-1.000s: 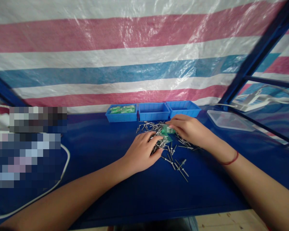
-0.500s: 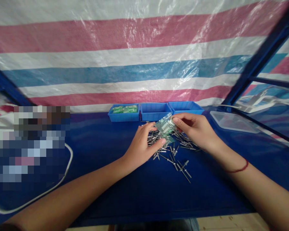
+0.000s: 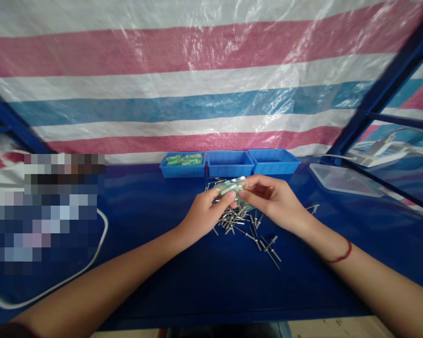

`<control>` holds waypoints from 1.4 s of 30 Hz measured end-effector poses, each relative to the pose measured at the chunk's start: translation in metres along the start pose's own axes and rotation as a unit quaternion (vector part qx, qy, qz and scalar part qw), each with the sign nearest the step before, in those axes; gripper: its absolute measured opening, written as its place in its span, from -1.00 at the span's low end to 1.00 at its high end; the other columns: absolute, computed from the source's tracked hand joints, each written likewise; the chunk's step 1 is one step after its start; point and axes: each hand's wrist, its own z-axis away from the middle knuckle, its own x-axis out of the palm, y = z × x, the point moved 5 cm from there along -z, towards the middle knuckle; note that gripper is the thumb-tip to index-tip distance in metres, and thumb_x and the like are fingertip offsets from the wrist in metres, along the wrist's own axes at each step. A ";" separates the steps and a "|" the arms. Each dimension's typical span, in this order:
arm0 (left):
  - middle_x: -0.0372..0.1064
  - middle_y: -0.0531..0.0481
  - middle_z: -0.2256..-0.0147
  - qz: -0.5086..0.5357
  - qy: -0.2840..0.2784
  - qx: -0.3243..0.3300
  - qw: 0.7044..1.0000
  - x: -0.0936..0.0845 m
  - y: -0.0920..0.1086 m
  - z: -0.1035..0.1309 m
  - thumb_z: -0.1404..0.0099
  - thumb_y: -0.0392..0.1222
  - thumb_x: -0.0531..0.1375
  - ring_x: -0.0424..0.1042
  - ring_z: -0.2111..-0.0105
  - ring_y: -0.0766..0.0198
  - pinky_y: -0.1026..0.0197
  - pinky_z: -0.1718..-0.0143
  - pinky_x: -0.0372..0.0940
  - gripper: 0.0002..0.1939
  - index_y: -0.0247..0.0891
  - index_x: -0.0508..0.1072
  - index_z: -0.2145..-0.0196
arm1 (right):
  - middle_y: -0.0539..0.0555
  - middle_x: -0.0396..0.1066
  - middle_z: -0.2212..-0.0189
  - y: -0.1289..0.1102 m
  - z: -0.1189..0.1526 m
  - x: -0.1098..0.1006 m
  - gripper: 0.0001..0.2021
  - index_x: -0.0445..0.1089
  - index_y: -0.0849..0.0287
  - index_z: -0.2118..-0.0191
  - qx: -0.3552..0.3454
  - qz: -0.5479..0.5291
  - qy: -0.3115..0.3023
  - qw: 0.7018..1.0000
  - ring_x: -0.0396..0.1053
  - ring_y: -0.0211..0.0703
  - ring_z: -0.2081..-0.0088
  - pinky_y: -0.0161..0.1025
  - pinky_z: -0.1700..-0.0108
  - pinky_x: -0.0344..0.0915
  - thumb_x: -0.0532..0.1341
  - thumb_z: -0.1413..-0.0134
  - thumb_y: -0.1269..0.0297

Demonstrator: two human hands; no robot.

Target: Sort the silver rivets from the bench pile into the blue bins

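Observation:
A small clear plastic bag (image 3: pixel 232 186) with pale pieces inside is between my two hands, above a pile of metal pop rivets (image 3: pixel 232 218). My left hand (image 3: pixel 206 209) grips its left side, thumb across the front. The fingers of my right hand (image 3: pixel 273 199) pinch the bag's right side. What exactly lies inside the bag is partly covered by the fingers. Several loose rivets (image 3: pixel 268 249) lie in front of the pile, and a few more show beyond my right wrist.
Along the back stand three blue bins: the left bin (image 3: pixel 164 170) holds green-and-white packets; beside it are the middle bin (image 3: pixel 230 170) and right bin (image 3: pixel 277 167). A translucent lid (image 3: pixel 341 180) lies at right. A white cable (image 3: pixel 104 230) curves at left, near a blurred-out area.
My left hand has closed on the bag, where before its fingers were spread. My right hand has moved left and slightly down, and the bag now lies flatter.

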 end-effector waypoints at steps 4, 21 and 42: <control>0.48 -0.08 0.30 0.094 -0.003 -0.016 0.995 -0.002 -0.007 -0.003 -0.33 0.15 -0.09 0.41 0.24 0.18 0.18 0.25 0.25 -0.48 -0.27 0.39 0.03 | 0.04 0.42 0.34 -0.012 0.003 -0.010 -0.91 0.37 0.15 0.38 -0.120 0.101 0.067 0.985 0.40 -0.20 0.27 -0.18 0.20 0.33 0.21 0.03 0.48; 0.42 0.01 0.39 0.161 0.058 -0.036 0.985 -0.008 -0.004 -0.003 -0.14 -0.14 0.24 0.39 0.38 0.31 0.26 0.32 0.23 -0.80 -0.29 0.38 0.31 | -0.02 0.32 0.52 -0.005 0.003 0.003 -0.81 0.35 0.18 0.28 -0.014 0.069 -0.034 0.997 0.29 -0.28 0.48 -0.29 0.43 0.26 0.19 -0.07 0.16; 0.41 0.06 0.46 -0.158 0.330 -0.061 0.929 -0.154 -0.067 -0.038 -0.13 -0.08 0.19 0.42 0.41 0.26 0.22 0.29 0.27 -0.64 -0.27 0.29 0.13 | -0.01 0.32 0.46 0.001 0.002 0.004 -0.60 0.14 0.18 0.05 0.062 -0.007 -0.007 0.998 0.32 -0.29 0.51 -0.28 0.46 0.31 0.16 -0.08 0.06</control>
